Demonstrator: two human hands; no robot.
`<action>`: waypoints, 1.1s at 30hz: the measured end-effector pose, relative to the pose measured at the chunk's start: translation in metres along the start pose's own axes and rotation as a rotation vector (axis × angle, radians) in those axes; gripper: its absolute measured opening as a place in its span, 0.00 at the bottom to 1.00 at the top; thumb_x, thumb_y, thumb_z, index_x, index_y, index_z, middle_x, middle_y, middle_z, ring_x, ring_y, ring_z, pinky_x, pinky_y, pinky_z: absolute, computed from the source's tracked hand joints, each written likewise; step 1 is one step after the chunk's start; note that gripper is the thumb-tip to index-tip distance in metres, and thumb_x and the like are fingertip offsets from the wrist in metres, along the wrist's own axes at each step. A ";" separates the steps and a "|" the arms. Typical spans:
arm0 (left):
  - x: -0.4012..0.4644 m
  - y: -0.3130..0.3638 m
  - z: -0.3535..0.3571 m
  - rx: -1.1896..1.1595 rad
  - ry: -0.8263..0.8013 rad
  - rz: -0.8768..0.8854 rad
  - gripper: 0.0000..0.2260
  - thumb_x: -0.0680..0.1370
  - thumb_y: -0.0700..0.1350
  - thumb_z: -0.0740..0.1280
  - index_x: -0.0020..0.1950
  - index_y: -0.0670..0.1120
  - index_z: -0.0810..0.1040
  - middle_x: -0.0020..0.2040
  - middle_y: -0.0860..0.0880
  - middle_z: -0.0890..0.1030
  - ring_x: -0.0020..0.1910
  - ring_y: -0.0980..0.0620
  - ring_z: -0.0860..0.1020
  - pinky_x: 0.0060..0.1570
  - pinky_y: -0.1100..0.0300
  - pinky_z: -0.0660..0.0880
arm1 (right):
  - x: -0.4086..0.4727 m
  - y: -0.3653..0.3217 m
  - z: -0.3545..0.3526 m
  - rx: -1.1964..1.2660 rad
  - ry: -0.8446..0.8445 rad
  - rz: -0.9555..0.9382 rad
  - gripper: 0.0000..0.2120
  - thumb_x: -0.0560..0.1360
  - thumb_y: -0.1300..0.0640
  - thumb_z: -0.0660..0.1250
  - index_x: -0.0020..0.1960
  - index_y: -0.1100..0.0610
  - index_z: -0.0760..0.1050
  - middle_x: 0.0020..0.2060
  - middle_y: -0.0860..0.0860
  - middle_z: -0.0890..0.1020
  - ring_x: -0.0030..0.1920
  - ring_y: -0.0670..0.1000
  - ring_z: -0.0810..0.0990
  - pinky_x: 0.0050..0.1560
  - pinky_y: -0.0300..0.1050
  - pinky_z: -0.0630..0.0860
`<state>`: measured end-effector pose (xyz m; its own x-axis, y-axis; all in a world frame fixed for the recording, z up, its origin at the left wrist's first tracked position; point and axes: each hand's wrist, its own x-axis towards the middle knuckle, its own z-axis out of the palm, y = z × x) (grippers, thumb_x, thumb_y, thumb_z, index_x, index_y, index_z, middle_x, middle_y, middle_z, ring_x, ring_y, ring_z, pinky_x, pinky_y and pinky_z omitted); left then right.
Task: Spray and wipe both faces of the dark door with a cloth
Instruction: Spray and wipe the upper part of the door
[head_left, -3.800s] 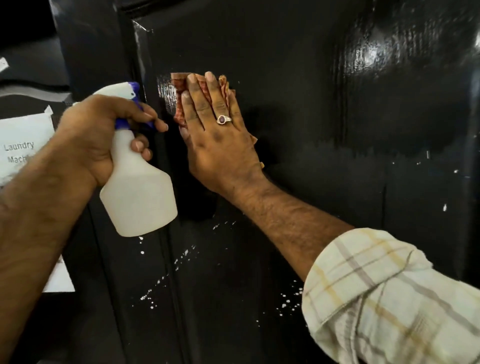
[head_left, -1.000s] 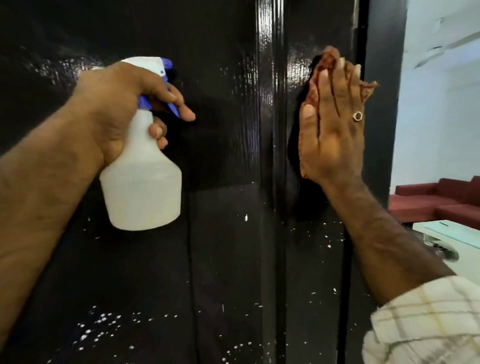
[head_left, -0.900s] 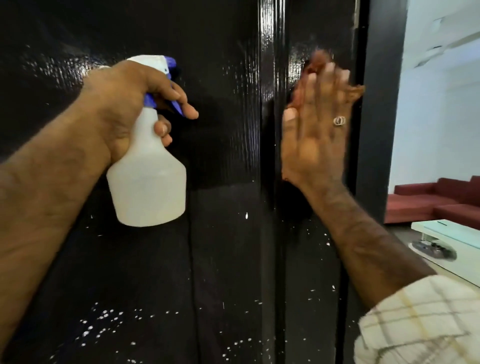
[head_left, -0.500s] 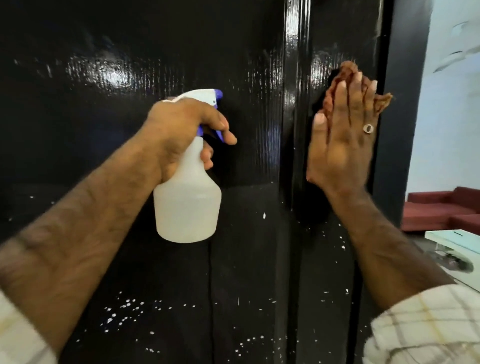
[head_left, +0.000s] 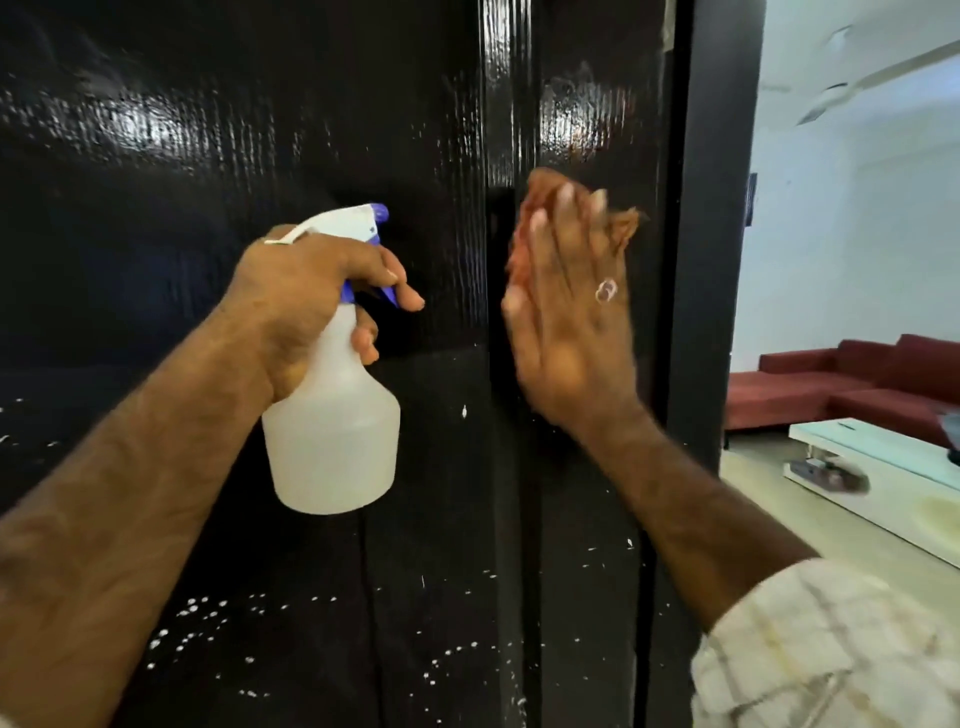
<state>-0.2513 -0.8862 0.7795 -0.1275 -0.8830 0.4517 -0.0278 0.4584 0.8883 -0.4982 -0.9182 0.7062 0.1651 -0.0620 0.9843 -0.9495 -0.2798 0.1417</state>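
The glossy dark door (head_left: 218, 156) fills most of the view, with wet sheen high up and white specks lower down. My left hand (head_left: 306, 296) grips the neck of a white spray bottle (head_left: 332, 436) with a blue trigger, its nozzle facing the door. My right hand (head_left: 566, 322), fingers straight and blurred by motion, presses a reddish-brown cloth (head_left: 540, 208) flat against the door's right stile, near its edge. Most of the cloth is hidden under the hand.
Past the door's right edge (head_left: 717, 260) a bright room shows, with a red sofa (head_left: 852, 374) and a low white table (head_left: 883, 467). My right sleeve (head_left: 831, 649) is pale plaid.
My right hand has slid the cloth down and slightly left along the right stile. The left hand with the bottle has shifted right and lower, closer to the right hand.
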 end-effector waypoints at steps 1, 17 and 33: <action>-0.003 -0.001 0.001 0.000 0.002 -0.001 0.06 0.78 0.39 0.67 0.51 0.39 0.82 0.49 0.39 0.88 0.22 0.50 0.71 0.29 0.56 0.76 | -0.023 -0.003 -0.003 0.016 -0.076 -0.098 0.29 0.87 0.53 0.61 0.83 0.66 0.61 0.84 0.65 0.59 0.85 0.70 0.53 0.83 0.72 0.53; -0.021 -0.037 0.009 0.026 0.018 -0.031 0.09 0.80 0.38 0.68 0.59 0.37 0.80 0.47 0.42 0.88 0.22 0.49 0.72 0.26 0.56 0.78 | -0.109 0.038 -0.027 0.009 -0.127 -0.108 0.29 0.86 0.53 0.61 0.81 0.69 0.63 0.83 0.68 0.61 0.84 0.72 0.56 0.81 0.76 0.56; -0.017 -0.044 0.007 0.029 -0.011 0.007 0.13 0.78 0.37 0.69 0.62 0.34 0.78 0.47 0.40 0.88 0.21 0.48 0.73 0.28 0.54 0.76 | -0.093 0.051 -0.028 0.041 -0.066 0.117 0.31 0.86 0.55 0.60 0.82 0.71 0.59 0.83 0.69 0.57 0.85 0.70 0.53 0.80 0.76 0.56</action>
<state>-0.2551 -0.8907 0.7317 -0.1386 -0.8789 0.4564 -0.0557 0.4671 0.8825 -0.5689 -0.9001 0.6248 0.0728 -0.1592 0.9846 -0.9518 -0.3060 0.0209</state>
